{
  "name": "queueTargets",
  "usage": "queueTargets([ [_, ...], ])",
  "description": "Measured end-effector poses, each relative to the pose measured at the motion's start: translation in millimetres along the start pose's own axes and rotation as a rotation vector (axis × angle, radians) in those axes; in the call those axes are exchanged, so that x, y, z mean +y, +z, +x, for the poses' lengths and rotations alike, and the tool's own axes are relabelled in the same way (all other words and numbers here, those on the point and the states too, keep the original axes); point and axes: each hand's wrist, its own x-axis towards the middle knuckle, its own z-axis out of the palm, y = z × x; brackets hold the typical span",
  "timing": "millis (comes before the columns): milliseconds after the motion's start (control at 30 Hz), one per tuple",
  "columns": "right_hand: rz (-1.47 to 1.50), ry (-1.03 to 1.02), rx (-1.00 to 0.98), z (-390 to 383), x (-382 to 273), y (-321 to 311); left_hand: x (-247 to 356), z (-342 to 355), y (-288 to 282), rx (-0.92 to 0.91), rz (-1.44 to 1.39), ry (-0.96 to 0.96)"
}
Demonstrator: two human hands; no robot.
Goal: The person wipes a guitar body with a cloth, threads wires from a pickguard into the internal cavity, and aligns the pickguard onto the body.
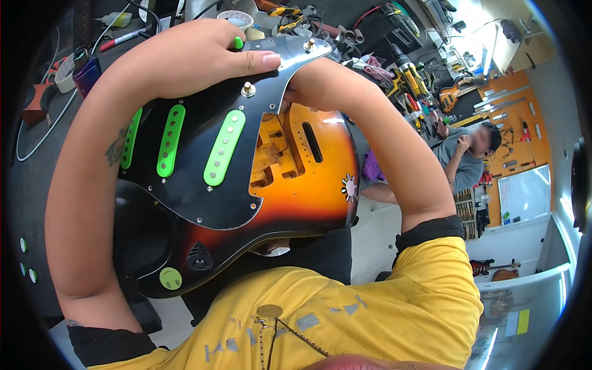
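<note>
My left hand (237, 58) curls over the upper part of a black pickguard (206, 92), its thumb pressed on the surface beside metal posts. The pickguard carries three green pickups (224, 147) and a green tip near my fingers. It lies tilted over a sunburst electric guitar body (314, 197), whose routed cavities (277, 145) show on the right. My right hand (302, 86) reaches under the pickguard's right edge from the right; its fingers are mostly hidden. Stickers sit on the guitar's lower edge.
The dark bench (31, 191) holds tools, cables, a cup (234, 18), a marker and a drill (407, 71) around the guitar's back and sides. A person (462, 157) sits at the right, before an orange pegboard (524, 123) with hanging tools. More guitars show at the right.
</note>
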Motion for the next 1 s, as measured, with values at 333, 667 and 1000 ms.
queueTargets([
  [333,-0.032,-0.037,0.055,-7.6,-16.9,-4.7,0.8,-1.0,1.7,0.056,0.021,-0.004],
  [667,-0.032,-0.105,0.048,7.7,9.6,12.1,1.3,1.3,1.1,0.019,0.024,-0.003],
  [1000,0.011,-0.095,0.035,5.5,9.7,11.9,2.7,-0.7,3.2,0.07,0.009,0.062],
])
